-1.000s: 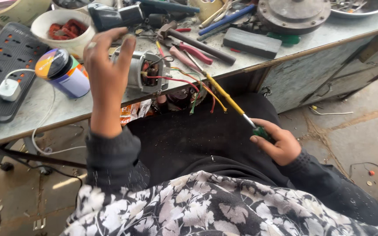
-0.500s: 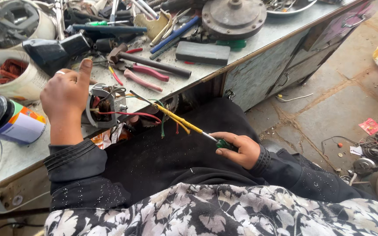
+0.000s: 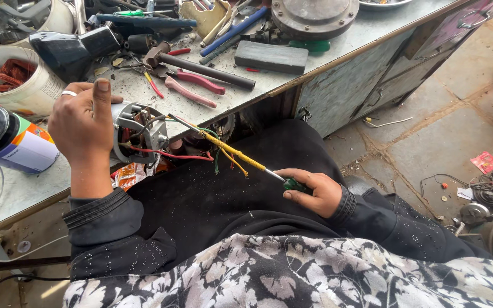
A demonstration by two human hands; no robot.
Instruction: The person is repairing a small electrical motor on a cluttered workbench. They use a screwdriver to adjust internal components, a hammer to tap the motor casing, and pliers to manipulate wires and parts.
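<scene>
At the tabletop (image 3: 315, 63) edge the left hand (image 3: 84, 122) still clasps the small motor (image 3: 138, 134), now with more of its casing showing, while the right hand (image 3: 312, 191), at four o'clock from it, stays closed on the green-handled screwdriver (image 3: 258, 165), its yellow shaft pointing up toward the motor's wires (image 3: 172, 155).

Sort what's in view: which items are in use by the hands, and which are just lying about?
In use: left hand gripping small motor; right hand holding screwdriver; motor's coloured wires.

Lying about: red-handled pliers, hammer, grey block, spray can, tub of copper windings.
</scene>
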